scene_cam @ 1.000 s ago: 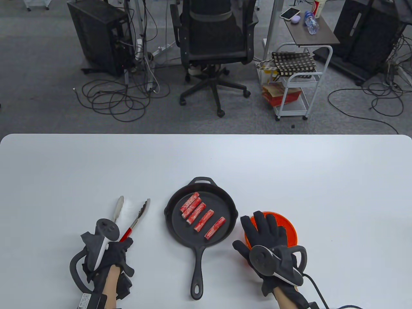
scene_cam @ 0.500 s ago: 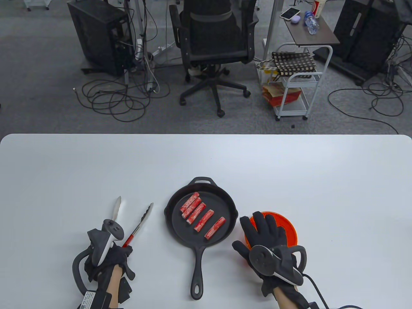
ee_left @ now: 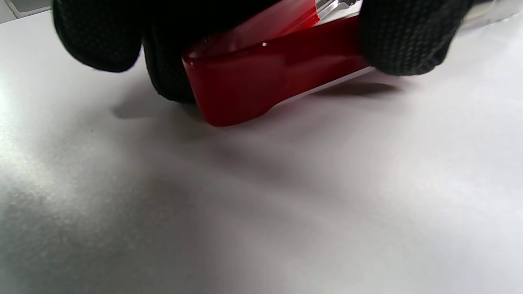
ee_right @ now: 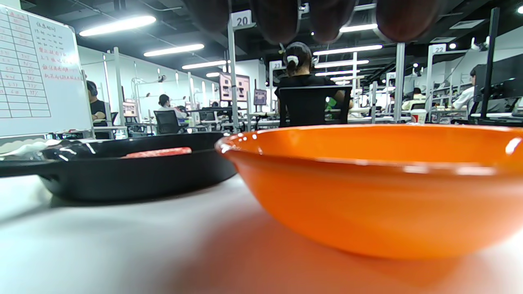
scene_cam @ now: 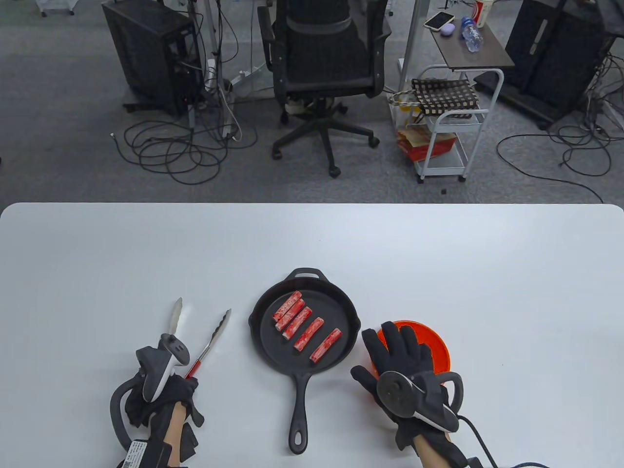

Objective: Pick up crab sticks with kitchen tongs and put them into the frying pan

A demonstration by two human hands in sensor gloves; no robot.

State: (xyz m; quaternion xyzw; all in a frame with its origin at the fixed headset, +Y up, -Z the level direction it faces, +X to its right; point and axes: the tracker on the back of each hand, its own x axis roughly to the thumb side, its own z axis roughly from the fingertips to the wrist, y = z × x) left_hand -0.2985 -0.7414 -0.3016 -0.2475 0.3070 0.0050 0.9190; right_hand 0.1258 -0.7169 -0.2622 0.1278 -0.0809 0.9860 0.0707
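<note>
We see left hand (scene_cam: pixel 163 397) fingers (ee_left: pixel 404 36) clamped on tongs (scene_cam: pixel 204 341), tips apart, pointing up-right beside pan (scene_cam: pixel 304 324); right hand (scene_cam: pixel 407 370) fingers straight over bowl (scene_cam: pixel 438 346).

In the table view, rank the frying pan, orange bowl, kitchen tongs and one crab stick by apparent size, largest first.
1. frying pan, counting its handle
2. kitchen tongs and orange bowl: unsure, since the left hand and right hand hide part of each
3. crab stick, clearly smallest

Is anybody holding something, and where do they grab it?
The left hand grips the tongs at the red handle end, low against the table. The right hand holds nothing; its straight fingers lie over the orange bowl.
</note>
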